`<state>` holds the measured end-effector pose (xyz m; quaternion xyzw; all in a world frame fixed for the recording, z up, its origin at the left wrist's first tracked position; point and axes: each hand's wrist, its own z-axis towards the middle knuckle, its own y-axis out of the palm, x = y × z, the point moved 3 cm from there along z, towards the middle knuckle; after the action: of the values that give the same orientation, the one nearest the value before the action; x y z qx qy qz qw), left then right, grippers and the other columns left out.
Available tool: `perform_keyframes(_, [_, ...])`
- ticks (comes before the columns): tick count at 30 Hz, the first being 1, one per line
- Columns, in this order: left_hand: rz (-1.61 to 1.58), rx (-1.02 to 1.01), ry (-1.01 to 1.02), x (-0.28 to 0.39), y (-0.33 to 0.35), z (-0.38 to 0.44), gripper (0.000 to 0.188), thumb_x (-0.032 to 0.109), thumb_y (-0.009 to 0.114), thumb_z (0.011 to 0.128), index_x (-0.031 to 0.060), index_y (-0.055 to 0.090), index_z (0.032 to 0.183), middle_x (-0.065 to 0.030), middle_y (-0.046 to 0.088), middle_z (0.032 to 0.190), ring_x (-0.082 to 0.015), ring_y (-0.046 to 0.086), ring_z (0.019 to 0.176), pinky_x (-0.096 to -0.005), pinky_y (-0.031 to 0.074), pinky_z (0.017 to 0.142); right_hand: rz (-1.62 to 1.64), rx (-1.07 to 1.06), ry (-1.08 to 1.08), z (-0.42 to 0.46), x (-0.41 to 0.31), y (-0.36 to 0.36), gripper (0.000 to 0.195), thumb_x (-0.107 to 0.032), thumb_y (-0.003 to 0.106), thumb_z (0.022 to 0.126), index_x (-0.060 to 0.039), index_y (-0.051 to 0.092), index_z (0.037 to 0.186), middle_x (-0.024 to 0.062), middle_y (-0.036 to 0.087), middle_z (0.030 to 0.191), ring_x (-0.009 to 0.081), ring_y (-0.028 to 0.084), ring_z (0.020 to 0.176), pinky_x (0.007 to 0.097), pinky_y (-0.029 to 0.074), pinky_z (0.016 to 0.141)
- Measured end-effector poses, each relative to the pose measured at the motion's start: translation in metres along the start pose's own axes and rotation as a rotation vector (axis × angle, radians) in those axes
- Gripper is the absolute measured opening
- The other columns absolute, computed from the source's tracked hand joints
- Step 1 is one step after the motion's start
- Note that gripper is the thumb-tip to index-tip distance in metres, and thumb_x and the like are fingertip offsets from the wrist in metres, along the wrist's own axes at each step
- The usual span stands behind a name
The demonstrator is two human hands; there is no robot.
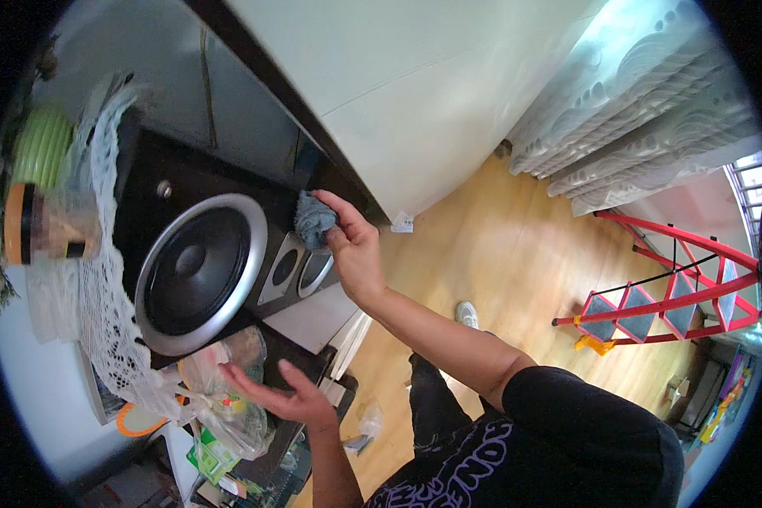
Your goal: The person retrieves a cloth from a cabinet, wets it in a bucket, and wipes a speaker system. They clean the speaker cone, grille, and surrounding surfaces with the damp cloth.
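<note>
A crumpled grey-blue cloth point(315, 219) is pinched in my right hand point(357, 254), against or close to the edge of a black loudspeaker point(133, 279). The speaker has a large silver-ringed woofer point(200, 273) and smaller drivers beyond it. My left hand point(286, 394) holds nothing, its fingers spread near clear plastic bags point(228, 413) beside the speaker. Whether it touches the bags I cannot tell. White lace point(105, 267) drapes over one side of the speaker cabinet.
On the lace side stand an orange-lidded jar point(54, 225) and a green ribbed vessel point(43, 149). A pale panel point(406, 95) rises beside the speaker. Across the wooden floor point(482, 254) stand a red stepladder point(667, 279) and patterned curtains point(648, 95).
</note>
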<state>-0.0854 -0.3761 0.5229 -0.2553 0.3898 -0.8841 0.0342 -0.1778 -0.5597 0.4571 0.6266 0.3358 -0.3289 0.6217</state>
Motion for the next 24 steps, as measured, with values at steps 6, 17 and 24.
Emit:
perform_keyframes(6, [-0.121, -0.022, -0.025, 0.025, 0.014, 0.011, 0.058, 0.012, 0.049, 0.090, -0.0058, 0.022, 0.138, -0.0236, 0.022, 0.145, -0.0338, 0.024, 0.134, -0.0424, 0.019, 0.110, -0.098, -0.410, -0.408, 0.046, -0.060, 0.043, 0.042, 0.005, 0.038, 0.083, -0.0032, 0.048, 0.123, 0.0115, 0.053, 0.124, 0.0149, 0.054, 0.105, 0.0255, 0.039, 0.091])
perform_keyframes(17, [0.201, -0.208, 0.176, 0.020, 0.025, -0.049, 0.031, 0.013, 0.048, 0.089, -0.0085, 0.049, 0.111, -0.0278, 0.042, 0.128, -0.0447, 0.040, 0.119, -0.0549, 0.031, 0.098, -0.639, -0.433, 0.122, 0.097, 0.177, -0.071, 0.040, -0.025, 0.039, 0.093, -0.0093, 0.043, 0.130, 0.0211, 0.047, 0.128, 0.0341, 0.042, 0.121, 0.0356, 0.031, 0.102])
perform_keyframes(24, [0.261, -0.227, 0.296, -0.004, 0.034, -0.047, 0.025, 0.008, 0.048, 0.088, -0.0089, 0.050, 0.106, -0.0238, 0.051, 0.118, -0.0449, 0.044, 0.114, -0.0566, 0.035, 0.093, -0.629, -0.389, 0.298, 0.091, 0.185, -0.078, 0.032, -0.014, 0.044, 0.092, -0.0073, 0.049, 0.122, 0.0159, 0.058, 0.109, 0.0283, 0.053, 0.104, 0.0321, 0.038, 0.093])
